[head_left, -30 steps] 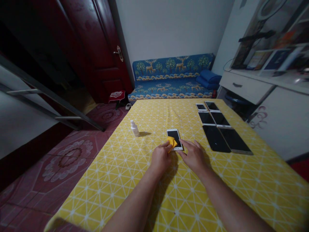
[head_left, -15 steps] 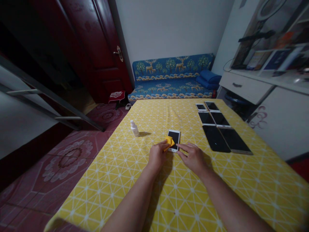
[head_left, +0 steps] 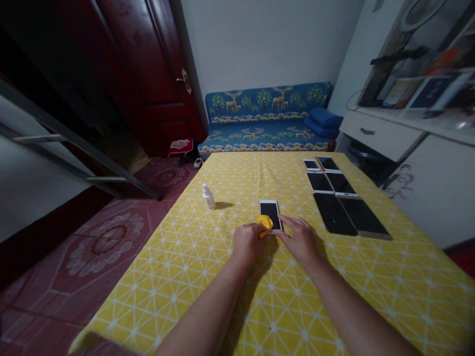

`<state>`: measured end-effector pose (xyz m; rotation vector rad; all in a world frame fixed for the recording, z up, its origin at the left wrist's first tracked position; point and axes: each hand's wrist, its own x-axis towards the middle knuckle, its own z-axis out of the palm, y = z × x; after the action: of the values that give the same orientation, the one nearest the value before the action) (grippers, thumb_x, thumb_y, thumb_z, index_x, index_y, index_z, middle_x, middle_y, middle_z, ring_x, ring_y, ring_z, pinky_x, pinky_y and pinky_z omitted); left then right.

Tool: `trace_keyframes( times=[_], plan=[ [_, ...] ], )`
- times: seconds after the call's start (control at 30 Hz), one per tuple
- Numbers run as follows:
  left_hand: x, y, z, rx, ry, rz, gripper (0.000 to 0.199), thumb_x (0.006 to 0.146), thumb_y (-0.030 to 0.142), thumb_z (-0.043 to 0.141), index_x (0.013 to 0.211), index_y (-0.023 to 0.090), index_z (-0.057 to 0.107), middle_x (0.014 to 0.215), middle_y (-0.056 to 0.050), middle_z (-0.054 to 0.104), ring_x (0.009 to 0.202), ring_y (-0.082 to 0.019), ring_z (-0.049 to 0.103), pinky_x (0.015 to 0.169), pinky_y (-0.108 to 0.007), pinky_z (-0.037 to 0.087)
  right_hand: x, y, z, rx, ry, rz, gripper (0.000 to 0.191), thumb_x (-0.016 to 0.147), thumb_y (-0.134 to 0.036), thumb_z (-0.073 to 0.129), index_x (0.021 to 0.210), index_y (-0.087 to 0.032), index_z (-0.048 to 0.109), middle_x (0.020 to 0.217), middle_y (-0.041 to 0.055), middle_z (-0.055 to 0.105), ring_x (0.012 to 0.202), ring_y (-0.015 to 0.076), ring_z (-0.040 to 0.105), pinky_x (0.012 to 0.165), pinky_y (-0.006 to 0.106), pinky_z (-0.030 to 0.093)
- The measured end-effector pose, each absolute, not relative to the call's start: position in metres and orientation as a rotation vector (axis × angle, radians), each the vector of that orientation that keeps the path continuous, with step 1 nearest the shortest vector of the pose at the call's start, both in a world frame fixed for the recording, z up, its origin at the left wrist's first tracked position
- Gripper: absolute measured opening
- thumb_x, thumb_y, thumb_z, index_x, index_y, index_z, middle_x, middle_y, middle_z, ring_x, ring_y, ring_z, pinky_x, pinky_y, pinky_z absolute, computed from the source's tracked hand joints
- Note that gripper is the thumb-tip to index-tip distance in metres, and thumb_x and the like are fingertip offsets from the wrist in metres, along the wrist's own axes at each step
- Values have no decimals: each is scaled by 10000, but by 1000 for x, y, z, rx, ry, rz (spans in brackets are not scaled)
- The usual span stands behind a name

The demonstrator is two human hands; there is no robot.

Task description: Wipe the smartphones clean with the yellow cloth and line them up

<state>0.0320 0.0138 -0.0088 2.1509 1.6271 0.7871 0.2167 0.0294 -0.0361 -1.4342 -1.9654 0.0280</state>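
A white-framed smartphone (head_left: 269, 210) with a dark screen lies face up on the yellow patterned tablecloth. My left hand (head_left: 248, 243) is closed around a bunched yellow cloth (head_left: 265, 223), which presses on the lower left part of the screen. At the phone's lower right, my right hand (head_left: 300, 238) holds its edge, with the index finger on the right side and the thumb near the bottom corner. The phone's bottom edge is partly hidden by the cloth and fingers. To the left of the phone stands a small white bottle (head_left: 209, 197), upright.
Several phones and tablets lie in two columns at the right, including a black tablet (head_left: 334, 213) nearest my right hand. Beyond the table (head_left: 237, 168) is a blue patterned sofa (head_left: 260, 133). A white cabinet (head_left: 426, 183) stands to the right.
My left hand has drawn the yellow cloth down the screen towards its bottom edge. My right hand has moved closer in, its fingers now against the phone's right edge.
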Motion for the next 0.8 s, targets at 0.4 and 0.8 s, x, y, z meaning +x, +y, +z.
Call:
trace_keyframes(
  times=[0.4,0.8],
  plan=[
    [53,5,-16,2354,1373,920,296,821,102,587,906,283,804,910,-42,790,967,-238,690,925,-369,488,216,28,-32,-1473,-1925,121,415,934,-160,413,1221,-253,699,1116,85,757,1018,243,691,936,433,524],
    [39,12,-7,1901,1348,1129,391,973,256,393,1014,181,774,975,-72,783,886,-201,717,855,-319,550,209,15,-19,-1396,-1907,14,265,816,-239,702,1081,-229,715,1061,78,678,1018,243,647,898,383,537]
  ],
)
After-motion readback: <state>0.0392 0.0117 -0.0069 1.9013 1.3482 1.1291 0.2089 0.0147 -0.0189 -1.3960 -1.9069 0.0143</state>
